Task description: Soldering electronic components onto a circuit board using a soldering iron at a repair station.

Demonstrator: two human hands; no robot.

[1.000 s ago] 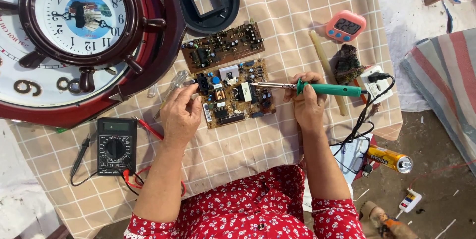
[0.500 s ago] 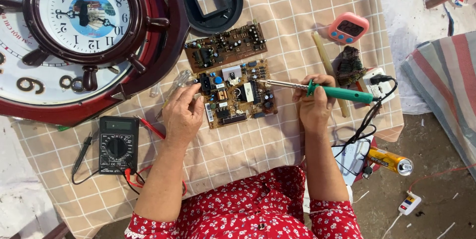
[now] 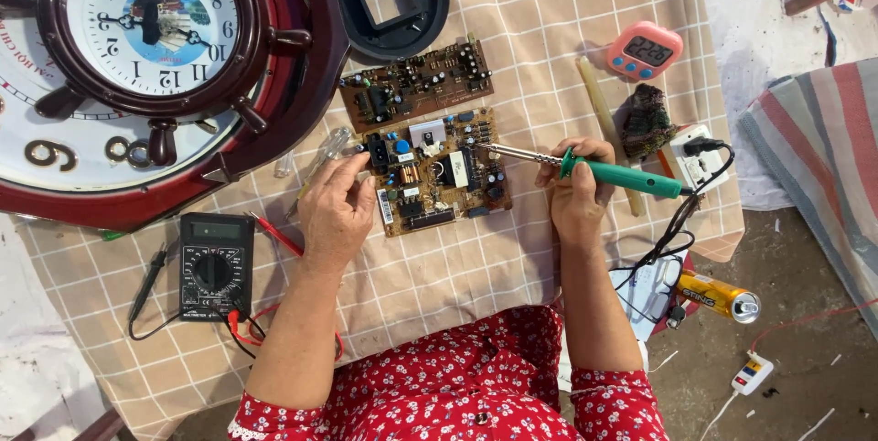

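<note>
Right hand (image 3: 574,192) was gripping the green-handled soldering iron (image 3: 611,174), tip pointing at 9 o'clock onto the brown rectangular circuit board (image 3: 437,172) mid-bench. Left hand (image 3: 335,208) fingers pinned its edge, probably steadying it.

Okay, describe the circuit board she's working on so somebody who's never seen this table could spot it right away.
Start at the big wall clock on the checked tablecloth. Two circuit boards lie to its right, side by side. It is the nearer board, between the left hand and the right hand holding the green soldering iron. Unlike the darker board beyond it, it is tan with a blue part and white labels.
</note>
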